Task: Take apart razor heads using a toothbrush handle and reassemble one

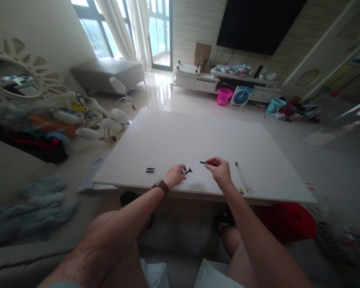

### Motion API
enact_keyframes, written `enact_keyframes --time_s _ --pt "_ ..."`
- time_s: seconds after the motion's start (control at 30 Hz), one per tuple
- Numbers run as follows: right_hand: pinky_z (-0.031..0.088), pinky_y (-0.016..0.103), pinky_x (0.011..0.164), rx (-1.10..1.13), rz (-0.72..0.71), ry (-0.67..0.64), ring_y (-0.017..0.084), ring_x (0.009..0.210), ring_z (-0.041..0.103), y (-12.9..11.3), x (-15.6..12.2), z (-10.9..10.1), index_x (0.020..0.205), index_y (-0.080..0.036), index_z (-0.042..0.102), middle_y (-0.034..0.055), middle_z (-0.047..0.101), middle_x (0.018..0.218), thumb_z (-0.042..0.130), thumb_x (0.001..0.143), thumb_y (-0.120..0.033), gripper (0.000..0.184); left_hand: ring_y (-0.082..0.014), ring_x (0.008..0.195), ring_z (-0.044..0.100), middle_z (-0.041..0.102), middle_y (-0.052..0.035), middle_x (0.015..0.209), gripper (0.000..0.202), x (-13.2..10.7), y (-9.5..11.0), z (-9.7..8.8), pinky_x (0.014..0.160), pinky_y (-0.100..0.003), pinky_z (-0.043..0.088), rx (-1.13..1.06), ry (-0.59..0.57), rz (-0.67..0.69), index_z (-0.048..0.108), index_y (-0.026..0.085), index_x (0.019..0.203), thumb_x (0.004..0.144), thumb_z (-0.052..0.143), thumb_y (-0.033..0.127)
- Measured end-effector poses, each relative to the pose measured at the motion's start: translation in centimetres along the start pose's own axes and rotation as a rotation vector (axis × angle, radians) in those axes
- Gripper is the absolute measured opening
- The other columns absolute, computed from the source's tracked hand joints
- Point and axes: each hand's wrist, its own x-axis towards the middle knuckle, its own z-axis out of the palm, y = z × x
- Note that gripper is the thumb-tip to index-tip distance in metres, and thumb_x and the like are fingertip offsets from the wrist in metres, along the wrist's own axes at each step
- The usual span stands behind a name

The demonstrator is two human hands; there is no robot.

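Observation:
My left hand (pixel 175 175), with a brown-strapped watch (pixel 161 185) on its wrist, is closed on a small dark piece with a forked end (pixel 189 171), just above the white table (pixel 195 136). Between the fingertips of my right hand (pixel 219 170) is a short dark green stick (pixel 203 162), pointing left. The two pieces are apart. To the left lie two short dark strips (pixel 150 170), apparently with clear plastic. Right of my right hand, a long pale rod with a dark tip (pixel 241 176) lies beside a small yellow-and-blue item (pixel 241 191).
A lamp with several white shades (pixel 112 120) stands by the table's left edge. A red round stool or bin (pixel 298 220) is under the near right corner. Beyond the table are a pink basket (pixel 224 96), a blue fan (pixel 241 96) and a low cabinet (pixel 195 83).

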Motion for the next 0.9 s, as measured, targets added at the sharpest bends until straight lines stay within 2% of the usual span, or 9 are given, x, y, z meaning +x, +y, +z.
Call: enact_keyframes --time_s 0.2,0.37,0.63,0.73,0.8,0.87,0.9 --pt "0.047 0.030 0.065 -0.080 0.012 -0.013 0.018 0.068 0.064 1.3 -0.5 -2.1 0.072 -0.019 0.072 0.0036 0.071 0.070 0.079 0.060 -0.030 0.018 -0.0183 0.082 0.064 0.071 -0.0053 0.093 0.040 1.0 -1.0 1.7 0.070 -0.027 0.045 -0.008 -0.001 -0.039 0.068 0.018 0.099 0.064 0.085 0.022" --pt "0.046 0.029 0.062 -0.148 0.007 -0.007 0.017 0.064 0.061 2.2 -1.4 -3.9 0.073 -0.019 0.073 0.0025 0.069 0.066 0.077 0.063 -0.031 0.016 -0.0183 0.082 0.064 0.070 -0.0052 0.092 0.034 1.1 -1.1 2.8 0.069 -0.027 0.044 0.005 0.012 -0.060 0.068 0.018 0.096 0.066 0.082 0.024" --pt "0.047 0.031 0.064 -0.169 0.029 0.008 0.018 0.065 0.062 2.7 -2.0 -5.3 0.071 -0.019 0.074 0.0036 0.071 0.068 0.077 0.062 -0.031 0.016 -0.0203 0.086 0.063 0.069 -0.0067 0.094 0.037 1.6 -0.8 3.1 0.073 -0.029 0.045 0.017 0.028 -0.060 0.066 0.018 0.098 0.065 0.081 0.024" --pt "0.048 0.031 0.064 -0.173 0.038 -0.004 0.018 0.065 0.063 2.7 -2.0 -5.4 0.071 -0.019 0.074 0.0043 0.072 0.069 0.078 0.062 -0.031 0.016 -0.0235 0.094 0.063 0.069 -0.0097 0.100 0.042 1.8 0.2 2.3 0.079 -0.031 0.047 0.008 0.045 -0.039 0.066 0.017 0.103 0.063 0.079 0.019" --pt "0.049 0.031 0.065 -0.173 0.046 -0.032 0.018 0.066 0.064 2.6 -2.0 -5.4 0.072 -0.018 0.075 0.0051 0.073 0.070 0.078 0.062 -0.032 0.017 -0.0223 0.096 0.063 0.069 -0.0096 0.102 0.035 1.7 1.6 1.6 0.082 -0.031 0.047 -0.016 0.059 -0.013 0.066 0.017 0.104 0.069 0.073 0.016" --pt "0.050 0.032 0.066 -0.161 0.057 -0.072 0.019 0.068 0.066 2.4 -2.0 -5.2 0.073 -0.018 0.075 0.0057 0.074 0.071 0.080 0.062 -0.033 0.019 -0.0184 0.090 0.065 0.071 -0.0078 0.098 0.023 1.4 3.4 1.1 0.081 -0.030 0.049 -0.122 0.031 0.024 0.068 0.017 0.103 0.081 0.062 0.021" --pt "0.051 0.032 0.067 -0.149 0.060 -0.098 0.019 0.069 0.066 2.3 -2.1 -5.1 0.074 -0.018 0.075 0.0059 0.074 0.072 0.081 0.062 -0.034 0.021 -0.0178 0.087 0.065 0.072 -0.0086 0.098 0.022 1.1 4.3 0.8 0.080 -0.030 0.050 -0.284 -0.022 0.045 0.069 0.016 0.102 0.085 0.059 0.025"
